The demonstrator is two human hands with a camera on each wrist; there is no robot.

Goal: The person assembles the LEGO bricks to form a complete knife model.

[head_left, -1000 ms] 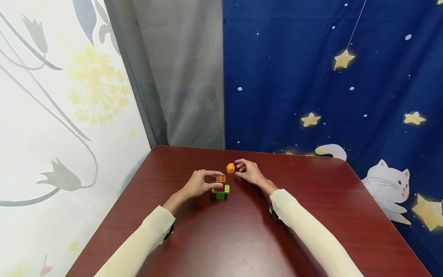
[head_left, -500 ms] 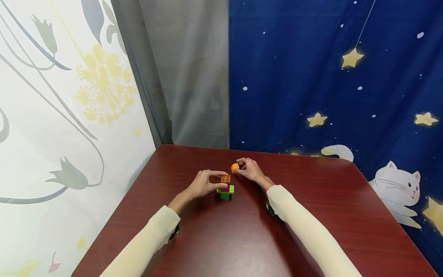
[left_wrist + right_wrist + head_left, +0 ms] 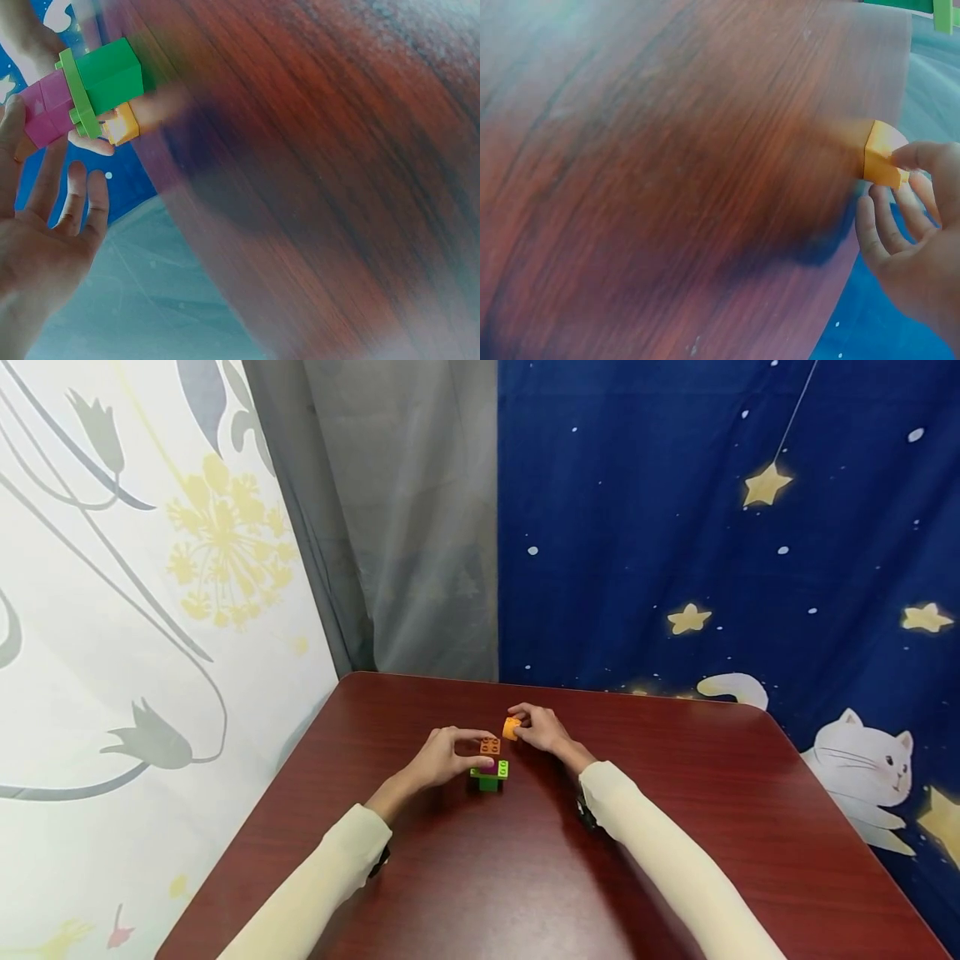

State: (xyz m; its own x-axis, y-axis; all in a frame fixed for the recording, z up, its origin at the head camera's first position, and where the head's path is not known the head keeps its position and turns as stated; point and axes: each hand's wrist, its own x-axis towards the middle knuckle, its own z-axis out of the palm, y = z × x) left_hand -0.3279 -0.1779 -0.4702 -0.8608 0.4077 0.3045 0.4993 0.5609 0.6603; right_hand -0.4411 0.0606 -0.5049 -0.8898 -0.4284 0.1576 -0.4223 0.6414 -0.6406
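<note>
My left hand (image 3: 441, 758) grips a small stack of toy building bricks, thumb on one side and fingers on the other. A magenta brick (image 3: 49, 109) sits between an orange brick (image 3: 491, 746) on top and a lime green plate (image 3: 78, 93) below. Under that plate is a green brick (image 3: 112, 73). Just beyond the stack, my right hand (image 3: 540, 729) pinches a yellow-orange brick (image 3: 882, 154) with a curved side. In the right wrist view its thumb lies on the brick, while the other fingers are spread below. The two hands are close but apart.
The dark red wooden table (image 3: 480, 877) has rounded far corners. Behind it hang a grey curtain (image 3: 420, 527) and a blue starry curtain (image 3: 637, 510). A white floral sheet (image 3: 150, 610) borders the left side.
My right hand has taken hold of the yellow-orange brick, which stood beside its spread fingers a second ago. The brick has since turned slightly. My left hand keeps its grip on the stack.
</note>
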